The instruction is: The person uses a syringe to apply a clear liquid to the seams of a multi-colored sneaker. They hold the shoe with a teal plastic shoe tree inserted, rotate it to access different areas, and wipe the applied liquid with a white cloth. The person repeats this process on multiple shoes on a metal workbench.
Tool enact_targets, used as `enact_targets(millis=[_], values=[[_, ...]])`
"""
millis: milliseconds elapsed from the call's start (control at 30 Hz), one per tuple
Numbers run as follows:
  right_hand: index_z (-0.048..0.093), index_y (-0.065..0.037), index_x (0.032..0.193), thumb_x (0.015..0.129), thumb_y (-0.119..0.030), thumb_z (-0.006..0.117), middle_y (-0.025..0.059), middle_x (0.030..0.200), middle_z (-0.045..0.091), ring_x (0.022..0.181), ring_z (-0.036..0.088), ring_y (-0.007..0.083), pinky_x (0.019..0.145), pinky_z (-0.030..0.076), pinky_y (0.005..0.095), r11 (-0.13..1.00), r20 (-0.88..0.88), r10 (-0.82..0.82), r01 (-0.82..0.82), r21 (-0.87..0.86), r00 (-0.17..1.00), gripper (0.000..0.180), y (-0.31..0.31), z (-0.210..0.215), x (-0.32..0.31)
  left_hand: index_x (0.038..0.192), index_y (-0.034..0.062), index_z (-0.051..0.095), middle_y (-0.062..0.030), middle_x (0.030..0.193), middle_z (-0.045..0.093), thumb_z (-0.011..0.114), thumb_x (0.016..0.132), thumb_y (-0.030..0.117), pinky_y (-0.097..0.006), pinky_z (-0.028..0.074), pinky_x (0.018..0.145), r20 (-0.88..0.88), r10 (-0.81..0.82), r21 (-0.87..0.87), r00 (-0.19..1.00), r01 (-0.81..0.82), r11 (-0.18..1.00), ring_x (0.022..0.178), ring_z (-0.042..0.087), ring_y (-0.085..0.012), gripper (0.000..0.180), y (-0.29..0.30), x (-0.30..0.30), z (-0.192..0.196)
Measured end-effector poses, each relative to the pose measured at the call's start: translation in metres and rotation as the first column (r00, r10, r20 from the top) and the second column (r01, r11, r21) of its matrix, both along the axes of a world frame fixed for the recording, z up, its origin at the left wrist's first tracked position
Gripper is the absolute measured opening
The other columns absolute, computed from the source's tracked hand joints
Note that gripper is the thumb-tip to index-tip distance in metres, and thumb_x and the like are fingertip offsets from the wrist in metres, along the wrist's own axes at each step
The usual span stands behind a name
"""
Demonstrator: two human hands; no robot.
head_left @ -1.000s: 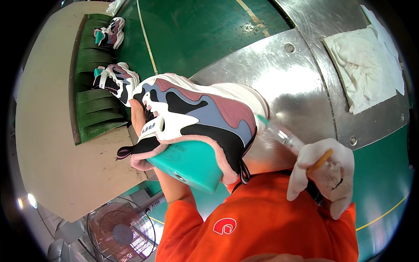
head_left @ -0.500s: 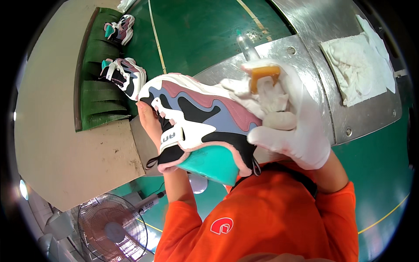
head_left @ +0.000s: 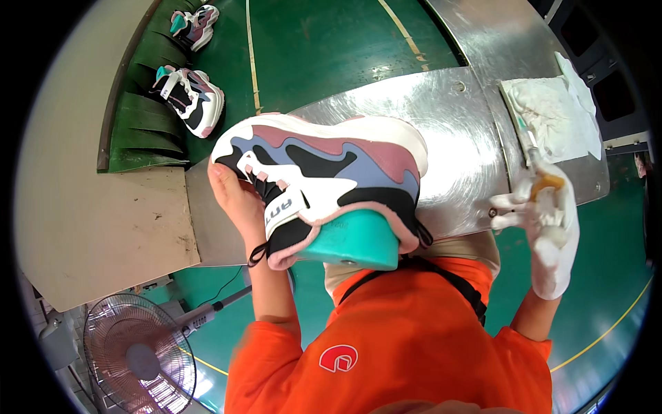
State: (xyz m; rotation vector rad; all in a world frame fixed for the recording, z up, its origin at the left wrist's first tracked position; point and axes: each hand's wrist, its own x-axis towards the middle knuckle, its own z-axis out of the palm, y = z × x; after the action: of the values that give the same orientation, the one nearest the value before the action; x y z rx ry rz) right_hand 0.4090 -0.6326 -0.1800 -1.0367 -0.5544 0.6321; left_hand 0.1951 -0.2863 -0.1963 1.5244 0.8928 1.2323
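Note:
A multicoloured sneaker [head_left: 331,162] in white, mauve, blue-grey and black lies on its side in mid-view, toe to the left, sole away from me. A teal shoe last [head_left: 355,238] fills its opening. My bare left hand [head_left: 234,196] grips the toe from below, its fingers partly hidden. My white-gloved right hand [head_left: 552,228] is away from the sneaker, at the right. A slender clear tool [head_left: 529,146] with a green tip sticks out from its fingers to the cloth. An orange-yellow piece [head_left: 547,185] shows at the fingers; other fingers point left.
A folded white cloth [head_left: 552,114] lies on the metal table [head_left: 441,138]. Two similar sneakers, one nearer [head_left: 193,100] and one farther [head_left: 195,27], rest by a slitted green curtain [head_left: 148,131] on the green belt [head_left: 310,52]. A fan [head_left: 141,359] stands lower left.
My right hand has moved from the sneaker's heel out to the right, taking the clear tool to the cloth. The sneaker's heel is now uncovered; my left hand still holds the toe.

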Motion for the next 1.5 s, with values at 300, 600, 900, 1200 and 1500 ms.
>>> enact_targets(millis=[300, 600, 900, 1200, 1500], values=[[0.045, 0.017, 0.119, 0.061, -0.053, 0.080, 0.0174, 0.080, 0.057, 0.056, 0.059, 0.0272, 0.059, 0.054, 0.0371, 0.997, -0.237, 0.061, -0.051, 0.049, 0.970, 0.097, -0.006, -0.002, -0.001, 0.120, 0.0022, 0.055, 0.0021, 0.087, 0.057, 0.042, 0.105, 0.035, -0.019, 0.032, 0.055, -0.032, 0.078, 0.005, 0.996, -0.078, 0.997, 0.066, 0.044, -0.0028, 0.038, 0.000, 0.005, 0.003], [0.043, 0.020, 0.123, 0.055, -0.040, 0.086, 0.0206, 0.079, 0.059, 0.072, 0.067, 0.0364, 0.063, 0.058, 0.0409, 0.765, -0.201, 0.564, -0.415, 0.492, 0.801, 0.100, 0.047, -0.017, 0.016, 0.119, 0.0001, 0.054, -0.0057, 0.102, 0.058, 0.040, 0.106, 0.038, -0.025, 0.043, 0.078, -0.103, 0.049, 0.105, 0.993, -0.039, 0.994, 0.090, 0.052, -0.0112, 0.043, 0.011, -0.004, 0.000], [0.049, 0.020, 0.117, 0.063, -0.026, 0.078, 0.0218, 0.069, 0.059, 0.071, 0.068, 0.0386, 0.057, 0.057, 0.0385, 0.815, -0.293, 0.550, -0.427, 0.392, 0.782, 0.077, 0.055, -0.007, 0.022, 0.121, -0.0001, 0.054, -0.0054, 0.105, 0.058, 0.043, 0.104, 0.041, -0.024, 0.042, 0.080, -0.121, 0.076, 0.079, 0.990, -0.067, 0.995, 0.092, 0.052, -0.0109, 0.046, 0.018, -0.011, -0.008], [0.052, 0.018, 0.110, 0.085, -0.017, 0.063, 0.0216, 0.077, 0.061, 0.073, 0.068, 0.0348, 0.059, 0.054, 0.0359, 0.883, -0.293, 0.440, -0.350, 0.312, 0.848, 0.044, 0.038, -0.011, 0.009, 0.119, -0.0018, 0.054, -0.0054, 0.101, 0.059, 0.043, 0.104, 0.041, -0.024, 0.043, 0.076, -0.116, 0.123, -0.034, 0.986, -0.128, 0.991, 0.088, 0.053, -0.0112, 0.047, 0.023, -0.013, -0.009], [0.050, 0.021, 0.108, 0.052, -0.005, 0.084, 0.0314, 0.102, 0.055, 0.073, 0.062, 0.0344, 0.068, 0.056, 0.0426, 0.704, -0.037, 0.540, -0.427, 0.567, 0.841, 0.071, 0.048, -0.050, 0.013, 0.118, -0.0018, 0.054, -0.0052, 0.101, 0.059, 0.042, 0.105, 0.041, -0.024, 0.042, 0.076, -0.115, 0.102, 0.002, 0.988, -0.102, 0.995, 0.088, 0.053, -0.0111, 0.046, 0.021, -0.010, -0.009]])
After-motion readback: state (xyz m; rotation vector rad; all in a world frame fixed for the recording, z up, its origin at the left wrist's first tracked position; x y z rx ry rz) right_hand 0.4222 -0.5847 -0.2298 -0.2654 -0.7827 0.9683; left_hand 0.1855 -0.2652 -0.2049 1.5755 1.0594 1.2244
